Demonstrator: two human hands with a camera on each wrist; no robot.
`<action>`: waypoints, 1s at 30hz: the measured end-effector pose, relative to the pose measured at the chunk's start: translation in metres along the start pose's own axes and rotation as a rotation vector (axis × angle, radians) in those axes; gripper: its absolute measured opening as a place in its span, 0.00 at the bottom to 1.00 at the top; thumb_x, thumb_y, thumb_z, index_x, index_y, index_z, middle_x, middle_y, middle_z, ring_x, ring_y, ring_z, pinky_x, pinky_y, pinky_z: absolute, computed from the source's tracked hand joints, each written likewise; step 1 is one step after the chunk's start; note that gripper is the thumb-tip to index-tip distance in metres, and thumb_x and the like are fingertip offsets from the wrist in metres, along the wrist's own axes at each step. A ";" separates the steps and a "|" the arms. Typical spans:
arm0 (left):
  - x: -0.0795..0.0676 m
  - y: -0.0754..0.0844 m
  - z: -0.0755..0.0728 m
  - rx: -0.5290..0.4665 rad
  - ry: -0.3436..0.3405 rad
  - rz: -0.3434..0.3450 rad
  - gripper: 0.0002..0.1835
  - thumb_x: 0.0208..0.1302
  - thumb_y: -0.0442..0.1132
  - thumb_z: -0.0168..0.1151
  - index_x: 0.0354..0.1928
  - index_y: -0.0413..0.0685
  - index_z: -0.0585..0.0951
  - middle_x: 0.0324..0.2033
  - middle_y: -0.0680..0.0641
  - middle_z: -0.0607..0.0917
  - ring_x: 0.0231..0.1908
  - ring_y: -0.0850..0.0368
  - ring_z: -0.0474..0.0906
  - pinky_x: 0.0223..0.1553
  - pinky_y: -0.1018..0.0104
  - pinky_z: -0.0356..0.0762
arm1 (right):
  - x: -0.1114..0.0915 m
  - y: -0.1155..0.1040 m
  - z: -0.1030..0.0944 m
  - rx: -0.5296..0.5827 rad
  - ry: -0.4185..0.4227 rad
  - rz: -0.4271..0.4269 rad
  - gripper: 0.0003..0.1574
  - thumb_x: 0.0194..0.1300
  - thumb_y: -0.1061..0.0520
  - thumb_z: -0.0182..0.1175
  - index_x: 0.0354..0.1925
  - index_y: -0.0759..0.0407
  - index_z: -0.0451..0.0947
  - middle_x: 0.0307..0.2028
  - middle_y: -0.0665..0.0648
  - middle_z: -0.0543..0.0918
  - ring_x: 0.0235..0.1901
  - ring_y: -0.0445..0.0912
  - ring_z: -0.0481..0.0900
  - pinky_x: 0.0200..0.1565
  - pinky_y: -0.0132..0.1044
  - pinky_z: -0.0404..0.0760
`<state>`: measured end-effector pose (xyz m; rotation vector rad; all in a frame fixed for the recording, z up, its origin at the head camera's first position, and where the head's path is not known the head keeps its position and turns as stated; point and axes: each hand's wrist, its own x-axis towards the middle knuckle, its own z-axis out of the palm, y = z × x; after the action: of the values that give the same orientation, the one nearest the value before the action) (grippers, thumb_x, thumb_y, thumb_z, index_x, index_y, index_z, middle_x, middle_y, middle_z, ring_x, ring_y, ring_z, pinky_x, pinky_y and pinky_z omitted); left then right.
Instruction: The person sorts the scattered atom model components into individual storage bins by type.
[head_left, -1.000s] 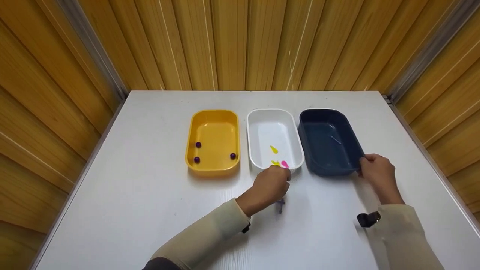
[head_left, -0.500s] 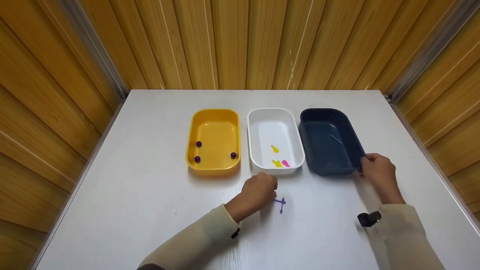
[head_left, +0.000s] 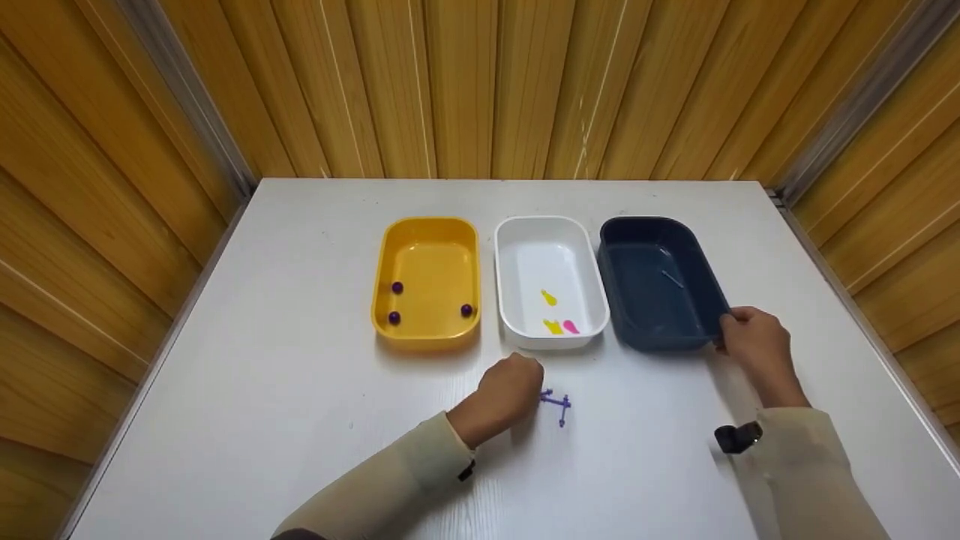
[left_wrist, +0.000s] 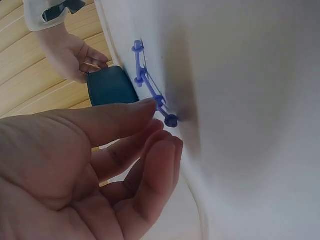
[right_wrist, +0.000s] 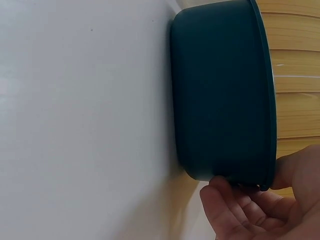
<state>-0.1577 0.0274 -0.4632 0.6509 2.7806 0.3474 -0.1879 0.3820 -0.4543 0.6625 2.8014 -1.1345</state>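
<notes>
A thin purple zigzag piece (head_left: 556,401) with small knobs lies on the white table in front of the white box. My left hand (head_left: 504,394) is beside its left end. In the left wrist view, the thumb tip overlaps the purple piece (left_wrist: 145,80), while a gap shows between thumb and bent fingers; contact is unclear. At the right, my right hand (head_left: 756,349) holds the near right corner of the dark blue box (head_left: 664,341). The right wrist view shows its thumb at the rim and fingers (right_wrist: 225,205) under the box's side.
A yellow box (head_left: 427,345) at the left holds several dark purple balls (head_left: 466,310). The white box (head_left: 551,343) in the middle contains yellow pieces (head_left: 550,298) and a pink piece (head_left: 571,327). One thin stick (head_left: 672,279) lies inside the dark blue box. Wood-patterned panels surround the table.
My left hand has drawn back from the white box's near rim, down and left, uncovering the purple piece. My right hand stays on the dark blue box.
</notes>
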 end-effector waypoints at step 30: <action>-0.003 -0.004 0.005 -0.023 0.045 -0.014 0.07 0.69 0.31 0.59 0.36 0.39 0.85 0.27 0.43 0.84 0.22 0.56 0.73 0.27 0.63 0.80 | 0.000 0.000 0.003 0.034 -0.038 0.009 0.35 0.78 0.49 0.42 0.69 0.74 0.66 0.56 0.75 0.80 0.33 0.41 0.86 0.35 0.31 0.85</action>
<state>-0.1557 0.0232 -0.4687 0.6256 2.8179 0.3950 -0.1881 0.3798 -0.4563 0.6487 2.7508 -1.1823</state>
